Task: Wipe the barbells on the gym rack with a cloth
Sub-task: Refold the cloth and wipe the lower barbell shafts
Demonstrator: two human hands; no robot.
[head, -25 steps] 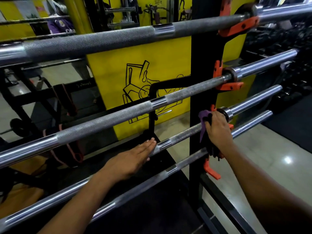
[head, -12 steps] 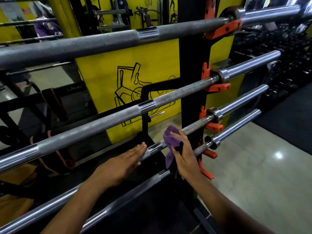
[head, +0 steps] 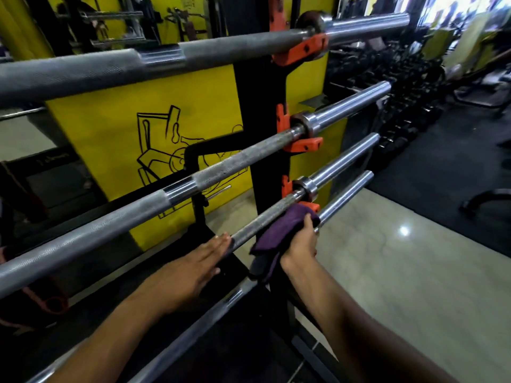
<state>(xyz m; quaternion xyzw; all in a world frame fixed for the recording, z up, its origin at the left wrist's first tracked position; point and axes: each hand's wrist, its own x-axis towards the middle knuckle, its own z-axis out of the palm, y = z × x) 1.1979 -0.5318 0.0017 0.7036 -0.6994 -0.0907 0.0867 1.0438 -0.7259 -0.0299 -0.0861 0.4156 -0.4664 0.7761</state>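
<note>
While the flat left hand (head: 193, 268) rests, the right hand (head: 300, 244) grips one cloth (head: 279, 229) among four barbells (head: 215, 172).

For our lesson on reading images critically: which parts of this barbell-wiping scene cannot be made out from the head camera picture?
- Head view: the barbells' left ends, e.g. the second barbell, are cut off by the frame edge.
- Head view: the third barbell is hidden where the purple cloth and right hand cover it.
- Head view: the left hand hides its contact with that bar.
- Head view: the dumbbell rack behind is too dark and blurred to count.
</note>
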